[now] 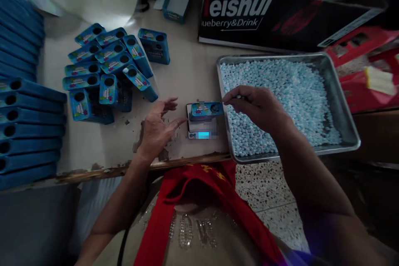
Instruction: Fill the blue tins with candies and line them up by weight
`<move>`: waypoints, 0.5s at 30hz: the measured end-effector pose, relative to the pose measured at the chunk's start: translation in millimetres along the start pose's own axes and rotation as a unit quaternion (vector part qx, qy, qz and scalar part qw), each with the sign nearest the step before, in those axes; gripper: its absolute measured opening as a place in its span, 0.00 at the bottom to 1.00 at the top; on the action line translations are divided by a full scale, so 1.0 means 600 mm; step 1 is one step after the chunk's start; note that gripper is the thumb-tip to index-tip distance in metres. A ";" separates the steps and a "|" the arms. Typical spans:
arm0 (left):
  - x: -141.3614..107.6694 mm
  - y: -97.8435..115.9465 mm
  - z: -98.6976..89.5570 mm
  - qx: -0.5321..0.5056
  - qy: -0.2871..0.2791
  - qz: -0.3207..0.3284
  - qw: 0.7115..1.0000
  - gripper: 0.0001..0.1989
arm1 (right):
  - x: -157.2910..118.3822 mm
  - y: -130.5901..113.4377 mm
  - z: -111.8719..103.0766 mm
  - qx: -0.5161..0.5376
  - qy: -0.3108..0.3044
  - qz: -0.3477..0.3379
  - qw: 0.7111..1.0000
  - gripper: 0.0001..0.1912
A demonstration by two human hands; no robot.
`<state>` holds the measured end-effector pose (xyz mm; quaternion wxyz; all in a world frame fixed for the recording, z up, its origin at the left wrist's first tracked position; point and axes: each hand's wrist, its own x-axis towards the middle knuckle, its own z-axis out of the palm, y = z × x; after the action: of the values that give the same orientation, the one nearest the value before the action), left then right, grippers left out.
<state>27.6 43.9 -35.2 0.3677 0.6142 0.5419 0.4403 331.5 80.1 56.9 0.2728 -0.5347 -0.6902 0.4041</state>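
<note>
A small blue candy box (201, 110) with a round dark hole in its top sits on a flat device with a lit cyan display (203, 134), which looks like a pocket scale. To the left of it, my left hand (157, 126) is open, fingers spread towards the box and holding nothing. My right hand (263, 108) is pinched closed over the left side of a metal tray, fingertips close to the box. Pale bits show between those fingers, like the small blue and white candies (296, 91) filling the tray (343, 149).
Several similar blue boxes (112, 56) stand in a loose group at the left. Stacked blue boxes (31, 124) line the far left. A black printed carton (243, 16) stands behind the tray, and red plastic (355, 91) lies to its right. The worn table edge (102, 172) is nearest me.
</note>
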 end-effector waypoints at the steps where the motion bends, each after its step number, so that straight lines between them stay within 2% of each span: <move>1: 0.000 -0.001 -0.002 -0.007 0.006 -0.002 1.000 0.30 | 0.004 -0.012 -0.001 0.004 -0.013 0.003 1.000 0.08; 4: -0.002 -0.003 -0.011 -0.033 0.011 -0.020 0.999 0.32 | 0.014 -0.030 -0.004 0.122 -0.044 0.053 0.990 0.08; 8: -0.005 -0.008 -0.020 -0.074 0.012 -0.059 0.995 0.32 | 0.024 -0.023 -0.005 0.285 -0.033 0.162 0.944 0.09; 12: -0.007 -0.014 -0.019 -0.080 0.019 -0.091 0.992 0.31 | 0.027 -0.012 -0.006 0.351 -0.044 0.222 0.908 0.10; 15: -0.010 -0.016 -0.017 -0.085 0.005 -0.101 0.991 0.30 | 0.021 -0.012 -0.008 0.359 -0.048 0.217 0.907 0.13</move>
<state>14.4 39.2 -41.2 0.4588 0.5204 0.5636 0.4484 328.0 92.7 64.5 0.3187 -0.5171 -0.3780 0.6986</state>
